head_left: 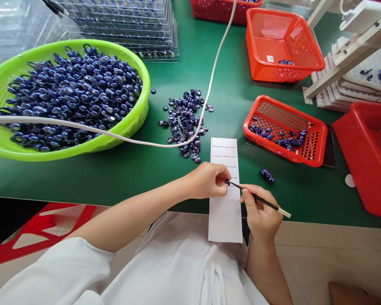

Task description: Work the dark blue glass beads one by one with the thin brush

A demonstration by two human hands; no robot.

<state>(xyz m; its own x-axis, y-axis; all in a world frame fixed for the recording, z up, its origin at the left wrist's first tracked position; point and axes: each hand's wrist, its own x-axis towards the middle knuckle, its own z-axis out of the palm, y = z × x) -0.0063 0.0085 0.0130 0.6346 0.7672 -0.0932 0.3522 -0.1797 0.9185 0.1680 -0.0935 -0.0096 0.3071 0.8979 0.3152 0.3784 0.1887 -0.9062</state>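
My left hand (208, 180) is closed, pinching a small dark shiny piece (227, 182) between thumb and fingertips. In my right hand (263, 209) is a thin black stick with a pale end (266, 202), held like a pen; it looks like a fine brush, though its tip is too small to make out. That tip meets the small piece. Under both hands lies a long white paper strip (225, 220) with ruled lines, hanging over the table's front edge. Beyond my left hand is a loose pile of dark blue shiny pieces (187, 120).
A green oval basket (142, 106) heaped with dark ringed pieces stands left. Red baskets (317, 148) are at the right, beside a short row of joined dark pieces (267, 175). A white cable (214, 70) hangs across the view. Clear trays (174, 38) are stacked behind.
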